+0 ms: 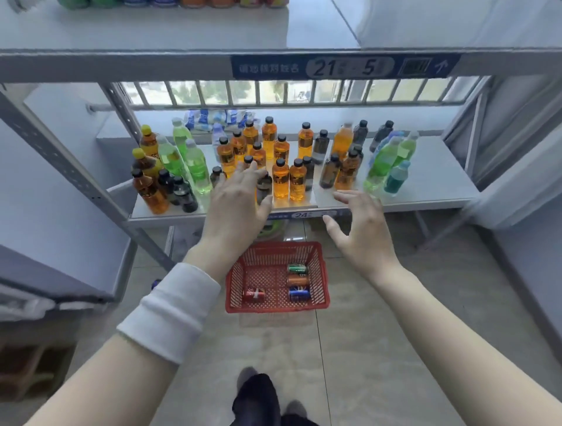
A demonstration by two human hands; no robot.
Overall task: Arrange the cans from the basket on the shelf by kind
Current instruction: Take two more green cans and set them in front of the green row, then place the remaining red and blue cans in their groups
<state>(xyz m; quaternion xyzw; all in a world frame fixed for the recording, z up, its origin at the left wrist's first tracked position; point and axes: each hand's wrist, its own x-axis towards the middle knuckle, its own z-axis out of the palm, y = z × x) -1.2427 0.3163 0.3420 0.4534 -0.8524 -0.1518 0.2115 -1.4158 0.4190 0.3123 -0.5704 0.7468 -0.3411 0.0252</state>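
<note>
A red plastic basket (322,273) stands on the tiled floor below the shelf. Inside it lie a red can (254,294), a green can (298,268), an orange can (298,280) and a blue can (299,294), all on their sides. My left hand (235,206) reaches out with fingers spread, its fingertips among the bottles at the front of the shelf (425,194), holding nothing. My right hand (362,231) hovers open over the shelf's front edge, to the right of the left hand, with nothing in it. Both hands are above and beyond the basket.
The middle shelf holds several orange, dark, green and blue bottles (281,179). An upper shelf with a blue label strip (343,65) crosses the top, with cans (170,3) at its back. Grey shelving (60,213) stands left and right. My feet (258,395) are below.
</note>
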